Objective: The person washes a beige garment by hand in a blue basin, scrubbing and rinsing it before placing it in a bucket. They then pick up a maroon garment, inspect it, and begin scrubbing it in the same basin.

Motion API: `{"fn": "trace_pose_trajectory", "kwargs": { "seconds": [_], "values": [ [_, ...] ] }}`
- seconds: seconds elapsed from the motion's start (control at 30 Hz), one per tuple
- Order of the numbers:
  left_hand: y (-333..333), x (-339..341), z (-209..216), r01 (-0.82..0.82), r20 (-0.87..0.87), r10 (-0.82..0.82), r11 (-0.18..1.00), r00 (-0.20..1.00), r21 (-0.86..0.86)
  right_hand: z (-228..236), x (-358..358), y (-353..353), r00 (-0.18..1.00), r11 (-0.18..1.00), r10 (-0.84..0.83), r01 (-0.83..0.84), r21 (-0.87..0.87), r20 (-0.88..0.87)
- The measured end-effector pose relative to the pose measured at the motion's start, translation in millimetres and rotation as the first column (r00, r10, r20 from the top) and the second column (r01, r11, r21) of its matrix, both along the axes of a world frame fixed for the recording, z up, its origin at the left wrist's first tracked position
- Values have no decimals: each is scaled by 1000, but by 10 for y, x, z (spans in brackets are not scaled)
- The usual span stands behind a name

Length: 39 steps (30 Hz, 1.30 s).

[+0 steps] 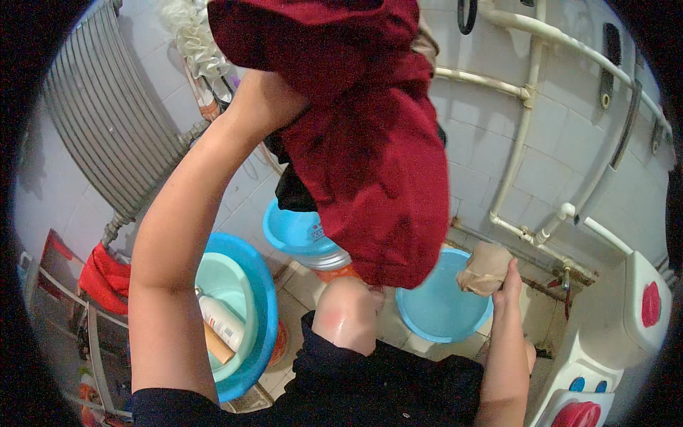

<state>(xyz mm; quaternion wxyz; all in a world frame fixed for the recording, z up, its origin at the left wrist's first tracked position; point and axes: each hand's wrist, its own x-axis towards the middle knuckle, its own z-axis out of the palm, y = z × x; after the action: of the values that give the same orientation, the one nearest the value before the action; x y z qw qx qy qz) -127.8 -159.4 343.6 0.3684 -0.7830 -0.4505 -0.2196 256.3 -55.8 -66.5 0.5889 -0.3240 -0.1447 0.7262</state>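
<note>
A large dark red garment (377, 156) hangs in front of me and fills the upper middle of the view. My left hand (277, 103) is raised against its left side, with the fingers hidden behind the fabric. Some black cloth (295, 191) shows beneath the red one. Lower on the right, my right hand (509, 283) grips a bunched, wet-looking beige cloth (485, 269). That cloth is above the right rim of a round blue basin (409, 313) on the floor.
Nested basins (267, 313), the inner one holding a white bottle (222, 322), stand at the left. Another blue basin (284, 238) sits behind. A radiator (107, 107) is on the left wall, pipes (523, 149) on the right. A white toilet (601, 334) stands at the right.
</note>
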Motion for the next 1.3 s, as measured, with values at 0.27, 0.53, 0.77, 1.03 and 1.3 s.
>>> {"fn": "trace_pose_trajectory", "kwargs": {
  "seconds": [0.27, 0.53, 0.77, 1.03, 1.3],
  "values": [
    [398, 684, -458, 409, -3, -410, 909, 912, 79, -74, 128, -3, 996, 997, -78, 77, 22, 37],
    [651, 1012, -1829, 252, 242, -114, 690, 964, -679, 210, 113, -85, 985, 987, -145, 151, -62, 93],
    [809, 480, -2956, 77, -210, -324, 687, 923, -722, 320, 36, -62, 988, 997, -67, 61, 52, 137],
    [910, 260, -4062, -206, -317, -37, 689, 948, -695, 439, -55, -17, 975, 997, -53, 65, -49, 215],
    [717, 207, -5345, -358, -369, 405, -105, 837, -928, 389, -150, 34, 977, 997, 18, -2, -75, 213]
  ]
}}
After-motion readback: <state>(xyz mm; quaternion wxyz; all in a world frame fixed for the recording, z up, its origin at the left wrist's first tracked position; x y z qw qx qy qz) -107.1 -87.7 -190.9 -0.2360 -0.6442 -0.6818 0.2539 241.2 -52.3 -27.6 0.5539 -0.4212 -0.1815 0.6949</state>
